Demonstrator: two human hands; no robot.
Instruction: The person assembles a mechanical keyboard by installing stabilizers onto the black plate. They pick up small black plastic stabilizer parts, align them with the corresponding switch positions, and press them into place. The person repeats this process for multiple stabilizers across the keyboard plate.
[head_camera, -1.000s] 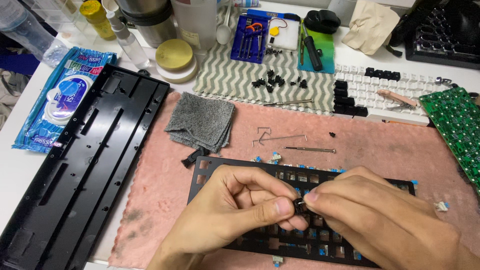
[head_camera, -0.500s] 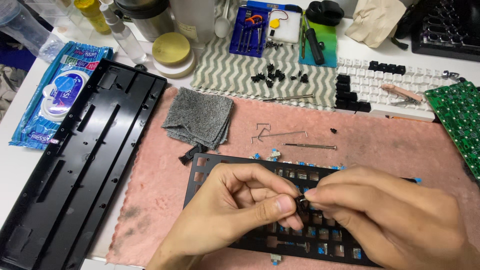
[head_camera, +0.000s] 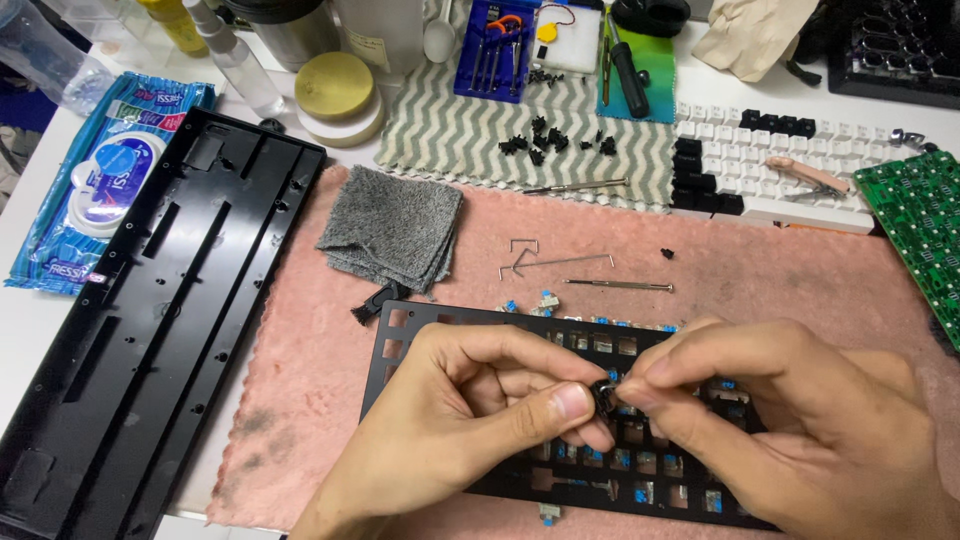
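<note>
Little has changed since a second ago; both hands stay pressed together at 6 o'clock, the left hand (head_camera: 480, 420) and right hand (head_camera: 790, 430) still pinching one small black plastic switch part (head_camera: 606, 392) between fingertips, so the fiddling goes on; it hangs just above the black perforated keyboard plate (head_camera: 420, 330) on the pink towel (head_camera: 300, 380).

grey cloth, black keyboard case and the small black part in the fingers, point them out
grey cloth (head_camera: 392, 226), head view, middle of the folded top.
black keyboard case (head_camera: 150, 320), head view, inner floor.
small black part (head_camera: 605, 396), head view, its visible edge between the fingertips.
</note>
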